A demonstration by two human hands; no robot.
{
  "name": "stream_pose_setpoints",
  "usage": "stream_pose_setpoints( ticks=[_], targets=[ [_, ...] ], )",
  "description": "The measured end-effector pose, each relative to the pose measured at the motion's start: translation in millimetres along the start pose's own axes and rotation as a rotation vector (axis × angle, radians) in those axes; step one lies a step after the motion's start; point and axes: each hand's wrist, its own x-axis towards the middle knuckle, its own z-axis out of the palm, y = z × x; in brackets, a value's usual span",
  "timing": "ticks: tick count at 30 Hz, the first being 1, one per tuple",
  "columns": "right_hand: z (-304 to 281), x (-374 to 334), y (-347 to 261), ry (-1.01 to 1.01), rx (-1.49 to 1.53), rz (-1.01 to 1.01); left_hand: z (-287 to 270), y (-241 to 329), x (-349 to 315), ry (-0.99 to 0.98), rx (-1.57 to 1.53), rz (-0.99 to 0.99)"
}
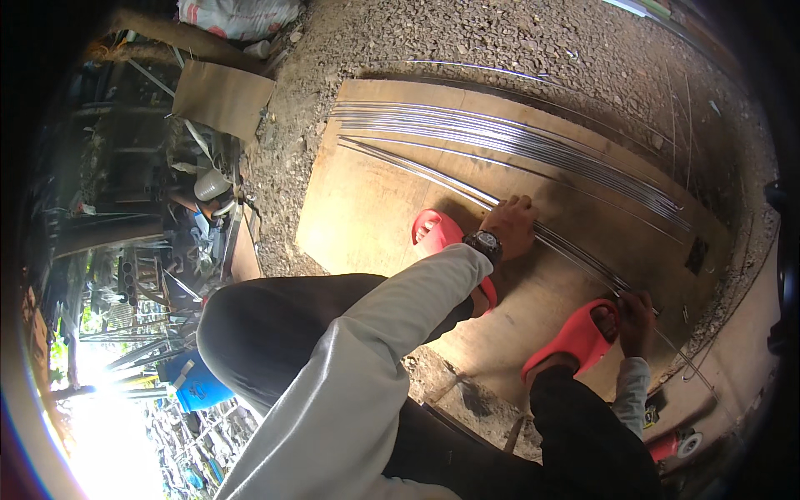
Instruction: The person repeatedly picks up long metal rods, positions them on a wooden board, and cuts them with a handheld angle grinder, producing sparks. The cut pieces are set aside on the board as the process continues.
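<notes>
A small bundle of thin metal rods runs slantwise over a plywood board. My left hand, with a watch at the wrist, is closed around the middle of this bundle. Farther right, my right hand is closed at the bundle's near right end, its fingers partly in shadow. A thin rod sticks out past it toward the lower right. Beyond my hands, a row of several more rods lies side by side along the far part of the board.
My feet in red slippers rest on the board. Gravel surrounds it. A red angle grinder lies at the lower right. Leftward are a flat brown panel, a blue container and clutter; a white sack is far back.
</notes>
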Motion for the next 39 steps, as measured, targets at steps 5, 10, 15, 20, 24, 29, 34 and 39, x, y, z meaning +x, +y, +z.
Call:
stream_pose_setpoints(
  ticks=[5,10,15,20,24,29,34,39],
  targets=[
    [-1.9,1.4,-7.3,-0.020,0.075,0.032,0.1,21.0,3.4,0.082,-0.099,0.105],
    [0.7,6.4,-11.5,-0.037,0.030,-0.005,4.4,22.7,-4.2,0.104,-0.087,0.069],
    [2.2,15.1,-14.3,-0.030,0.030,-0.004,8.4,24.5,-19.7,0.152,-0.106,0.049],
    [4.0,18.1,-19.6,-0.049,0.099,0.012,13.9,28.9,-33.5,0.233,-0.110,-0.030],
    [11.3,24.7,-15.0,-0.077,0.074,0.069,30.2,35.0,-46.1,0.225,-0.048,-0.155],
    [10.5,27.2,-29.2,-0.118,0.064,0.081,50.2,42.2,-68.7,0.231,0.040,-0.309],
    [2.7,25.7,-26.5,-0.133,0.058,0.017,51.1,48.6,-74.3,0.307,0.076,-0.342],
    [18.3,27.1,-8.3,-0.107,0.015,-0.039,61.7,43.1,-83.7,0.264,0.107,-0.392]
  ],
)
